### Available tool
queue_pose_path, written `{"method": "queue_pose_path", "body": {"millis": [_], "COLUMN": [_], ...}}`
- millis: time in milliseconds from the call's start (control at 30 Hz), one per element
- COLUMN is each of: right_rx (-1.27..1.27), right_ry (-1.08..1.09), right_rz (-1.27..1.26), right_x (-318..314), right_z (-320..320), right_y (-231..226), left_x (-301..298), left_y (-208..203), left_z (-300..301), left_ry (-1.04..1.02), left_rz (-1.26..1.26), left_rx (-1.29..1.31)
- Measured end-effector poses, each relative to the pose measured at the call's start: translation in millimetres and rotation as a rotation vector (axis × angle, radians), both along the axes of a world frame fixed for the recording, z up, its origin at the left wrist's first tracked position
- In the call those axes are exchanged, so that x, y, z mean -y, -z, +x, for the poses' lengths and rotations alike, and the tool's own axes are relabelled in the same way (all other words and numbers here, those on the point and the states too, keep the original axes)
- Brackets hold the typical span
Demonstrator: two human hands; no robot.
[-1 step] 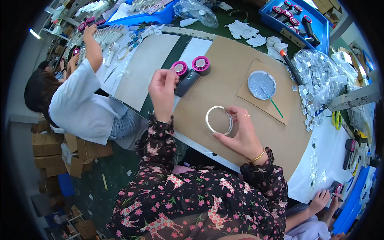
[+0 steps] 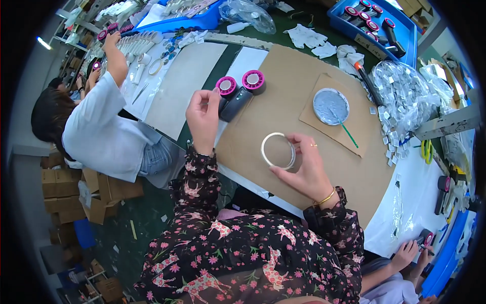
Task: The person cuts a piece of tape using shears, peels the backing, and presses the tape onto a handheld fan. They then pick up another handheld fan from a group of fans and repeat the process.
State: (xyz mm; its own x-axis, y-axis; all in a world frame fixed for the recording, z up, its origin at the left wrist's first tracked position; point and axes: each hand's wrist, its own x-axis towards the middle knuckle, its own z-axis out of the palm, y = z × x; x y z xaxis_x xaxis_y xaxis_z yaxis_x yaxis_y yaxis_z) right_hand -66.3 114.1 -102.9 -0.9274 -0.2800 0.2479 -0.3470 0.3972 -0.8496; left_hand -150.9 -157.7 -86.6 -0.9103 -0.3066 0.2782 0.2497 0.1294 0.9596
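Observation:
My right hand (image 2: 306, 169) grips a thin pale ring like a narrow tape roll (image 2: 264, 152) between thumb and fingers, above the brown cardboard sheet (image 2: 248, 147). My left hand (image 2: 203, 119) is raised in a pinch; what lies between its fingertips, if anything, is too small to make out. Just beyond those fingertips is a pink-rimmed round head (image 2: 226, 86). A dark handle (image 2: 235, 105) lies beside it, partly behind the hand. Another pink-rimmed head (image 2: 253, 82) sits to its right. Farther right, a round tub of grey paste (image 2: 331, 105) holds a thin green stick (image 2: 349, 134).
A blue bin (image 2: 336, 20) of similar devices stands at the far right. Nearer are an orange-and-black tool (image 2: 368, 83) and a bag of small pale squares (image 2: 405, 91). Co-workers sit at left, one in a white shirt (image 2: 101, 134), and at lower right, with hands (image 2: 405, 256) showing.
My left hand has shifted slightly left, still pinched. My right hand keeps its hold on the ring, nearly still.

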Motion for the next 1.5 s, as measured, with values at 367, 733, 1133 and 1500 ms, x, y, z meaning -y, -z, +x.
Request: {"method": "queue_pose_path", "body": {"millis": [367,733,1133,1500], "right_rx": [-0.188,-0.195,-0.194,-0.196], "right_ry": [0.065,0.078,0.052,0.065], "right_rz": [0.088,0.116,0.111,0.127], "right_x": [-7.5,-9.5,-11.5,-15.7], "right_z": [-1.1,1.2,2.4,3.2], "right_y": [1.3,1.9,4.7,6.8], "left_x": [-15.8,-6.9,26.9,100.6], "left_y": [22.2,25.3,31.2,37.4], "left_z": [11.3,15.9,25.2,-24.1], "left_ry": [-0.245,-0.281,-0.079,-0.160], "left_rz": [-1.114,-1.273,-1.158,-1.150], "left_rx": [-0.059,0.032,0.011,0.102]}}
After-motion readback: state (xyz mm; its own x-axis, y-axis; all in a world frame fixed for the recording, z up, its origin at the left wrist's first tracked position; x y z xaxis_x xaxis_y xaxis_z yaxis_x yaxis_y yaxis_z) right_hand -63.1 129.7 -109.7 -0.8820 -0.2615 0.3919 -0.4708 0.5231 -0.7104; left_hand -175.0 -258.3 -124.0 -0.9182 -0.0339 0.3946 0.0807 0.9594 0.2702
